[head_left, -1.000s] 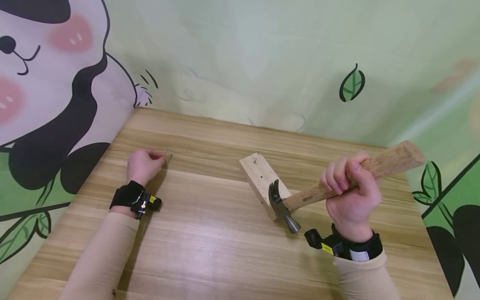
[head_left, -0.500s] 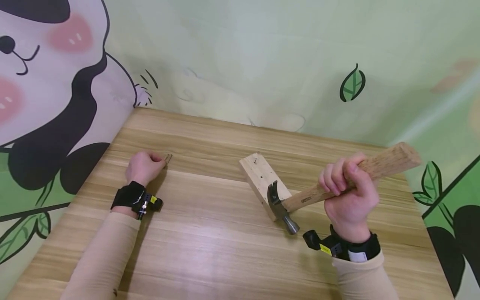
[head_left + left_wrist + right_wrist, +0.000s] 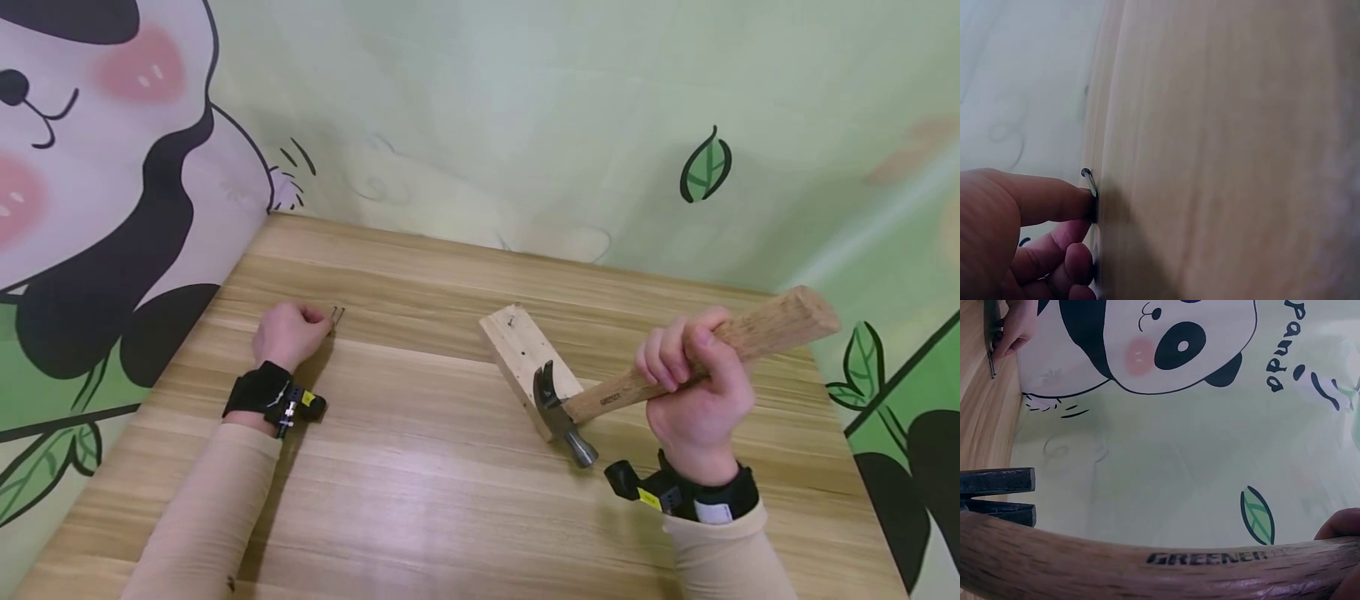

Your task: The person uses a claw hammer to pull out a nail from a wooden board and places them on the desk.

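1. On the desk (image 3: 420, 492), the block (image 3: 529, 360) lies with one broad face up. A fixed nail (image 3: 511, 322) is seen standing from its far end, with a small dark spot nearer its middle.
2. Well to the left of the block, a loose nail (image 3: 1090, 182) appears to be pinched between thumb and fingertip of the left hand (image 3: 288, 337). A second thin shank shows just beside it; whether that is held too cannot be told.
3. To the right of the block, the hammer (image 3: 611, 397) is gripped by the right hand (image 3: 701, 408), fingers wrapped round the handle. The hammer's head hangs over the block's near end, claw toward the far end; whether the block is touched cannot be told.
4. The loose nail could be dropped short of the block, as so slim a shank is easily rolled out of fingertips.
5. The block could be knocked askew by the hammer's head, since it is steadied by neither hand.
6. The fixed nail could be bent by a glancing blow, or caught by the claw if the hammer is swung carelessly across the block.
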Motion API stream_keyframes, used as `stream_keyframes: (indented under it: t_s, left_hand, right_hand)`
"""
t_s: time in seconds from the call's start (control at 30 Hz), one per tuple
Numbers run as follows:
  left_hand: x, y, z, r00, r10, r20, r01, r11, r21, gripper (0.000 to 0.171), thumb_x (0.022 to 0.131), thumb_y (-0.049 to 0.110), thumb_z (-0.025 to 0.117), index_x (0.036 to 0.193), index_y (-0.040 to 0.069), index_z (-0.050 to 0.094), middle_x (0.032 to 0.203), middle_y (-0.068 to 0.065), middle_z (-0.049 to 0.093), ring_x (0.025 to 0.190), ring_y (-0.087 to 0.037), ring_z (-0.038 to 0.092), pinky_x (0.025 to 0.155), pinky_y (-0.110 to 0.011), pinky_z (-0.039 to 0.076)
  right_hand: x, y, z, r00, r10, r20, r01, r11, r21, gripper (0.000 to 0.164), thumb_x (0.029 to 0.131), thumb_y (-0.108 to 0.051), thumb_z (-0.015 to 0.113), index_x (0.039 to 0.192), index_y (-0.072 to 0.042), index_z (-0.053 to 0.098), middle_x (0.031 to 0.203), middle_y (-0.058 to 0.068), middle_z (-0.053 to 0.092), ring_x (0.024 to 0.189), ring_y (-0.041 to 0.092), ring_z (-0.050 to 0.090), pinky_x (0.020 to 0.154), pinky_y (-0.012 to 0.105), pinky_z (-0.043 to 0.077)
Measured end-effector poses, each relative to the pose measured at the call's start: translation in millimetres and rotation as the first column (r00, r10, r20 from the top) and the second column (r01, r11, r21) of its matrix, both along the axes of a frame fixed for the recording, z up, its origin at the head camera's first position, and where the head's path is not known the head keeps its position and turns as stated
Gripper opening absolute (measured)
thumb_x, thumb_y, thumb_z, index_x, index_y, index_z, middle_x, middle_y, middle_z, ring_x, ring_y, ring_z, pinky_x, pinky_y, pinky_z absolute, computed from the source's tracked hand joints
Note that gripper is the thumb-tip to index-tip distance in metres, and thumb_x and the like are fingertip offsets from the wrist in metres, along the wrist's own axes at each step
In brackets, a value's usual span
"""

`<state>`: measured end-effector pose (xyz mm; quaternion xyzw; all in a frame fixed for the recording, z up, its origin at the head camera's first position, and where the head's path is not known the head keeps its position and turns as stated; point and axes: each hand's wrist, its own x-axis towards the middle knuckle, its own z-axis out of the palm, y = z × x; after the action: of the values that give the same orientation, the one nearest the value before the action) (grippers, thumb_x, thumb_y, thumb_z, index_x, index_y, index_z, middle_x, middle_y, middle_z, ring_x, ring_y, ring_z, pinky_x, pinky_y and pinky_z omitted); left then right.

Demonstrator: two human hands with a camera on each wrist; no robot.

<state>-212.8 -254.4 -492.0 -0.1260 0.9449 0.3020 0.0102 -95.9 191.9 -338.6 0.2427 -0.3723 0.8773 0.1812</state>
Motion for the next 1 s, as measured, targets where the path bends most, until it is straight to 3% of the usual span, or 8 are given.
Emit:
stream_keyframes:
  t_s: [0.77, 1.0]
  left_hand:
    - [0.1, -1.7, 3.3, 1.000, -0.005, 0.010, 0.004, 1.000, 0.027, 0.039, 0.102, 0.035, 0.057, 0.118, 0.003, 0.075, 0.118, -0.020, 0.071, 0.097, -0.036, 0.062, 0.073, -0.042, 0.044]
    - [-1.9, -2.9, 3.2, 0.999, -0.023, 0.033, 0.022, 0.999, 0.043, 0.045, 0.105, 0.036, 0.052, 0.128, 0.000, 0.067, 0.121, -0.023, 0.068, 0.101, -0.038, 0.061, 0.076, -0.044, 0.046]
  right_hand:
    - [-0.1, -3.0, -0.4, 1.000, 0.014, 0.008, -0.014, 1.000, 0.020, 0.026, 0.096, -0.003, 0.050, 0.076, -0.006, 0.034, 0.055, -0.001, 0.028, 0.045, 0.012, 0.025, 0.043, 0.031, 0.015]
    - [-1.4, -3.3, 3.4, 0.999, -0.003, 0.039, 0.000, 0.998, 0.065, 0.029, 0.098, -0.005, 0.050, 0.075, -0.007, 0.033, 0.055, -0.002, 0.029, 0.045, 0.012, 0.024, 0.043, 0.031, 0.016]
